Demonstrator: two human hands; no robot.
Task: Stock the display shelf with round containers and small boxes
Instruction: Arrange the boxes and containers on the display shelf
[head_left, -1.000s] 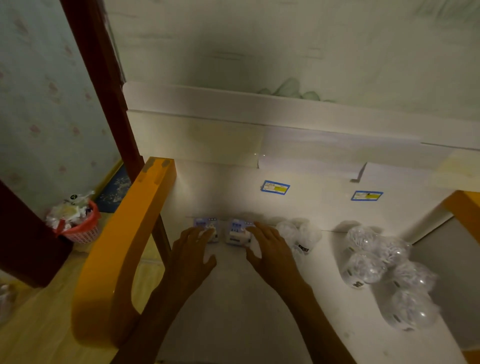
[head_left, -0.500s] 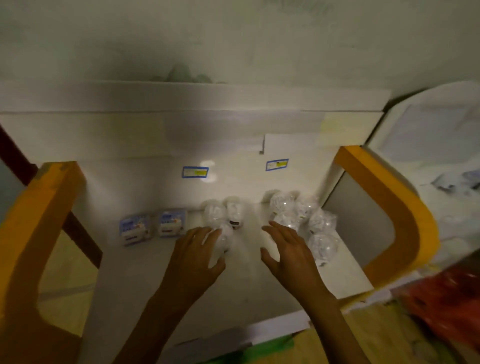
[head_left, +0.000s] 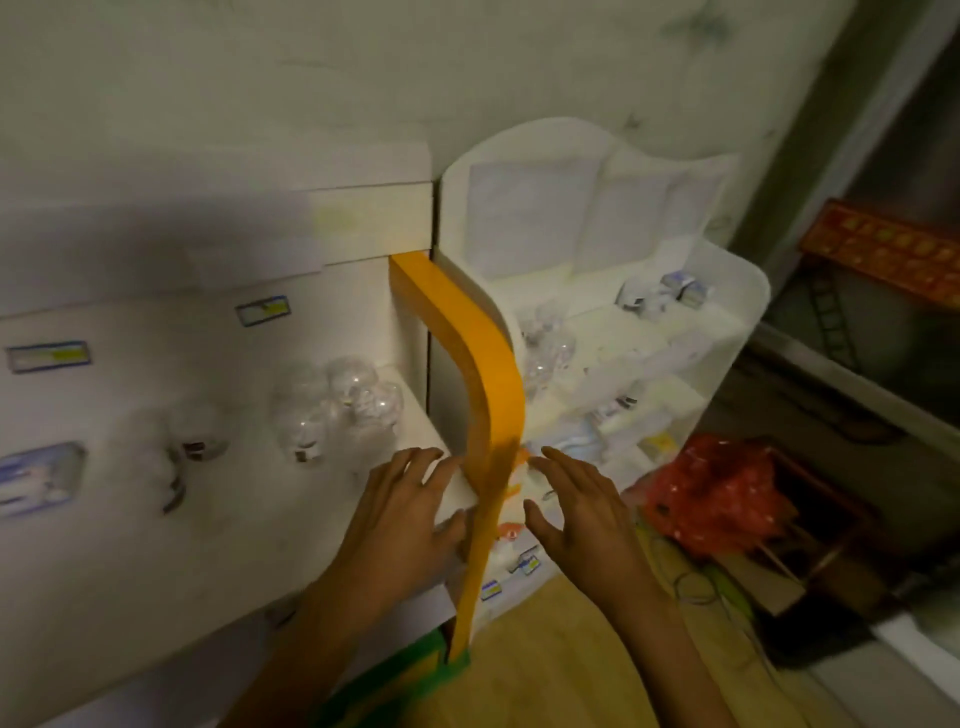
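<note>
Both hands empty, fingers spread. Our left hand (head_left: 400, 514) hovers over the display shelf (head_left: 249, 545) front edge, our right hand (head_left: 576, 512) just past the orange side panel (head_left: 483, 374), over the white side rack (head_left: 743, 291). Round containers (head_left: 337, 410) sit clustered near the shelf's right end, one small box (head_left: 39, 478) far left. Next stock looks to be on that rack, w/ more clear containers (head_left: 545, 343). We'd say: reach around the panel, grip one item per hand, place beside its own kind, labels front.
</note>
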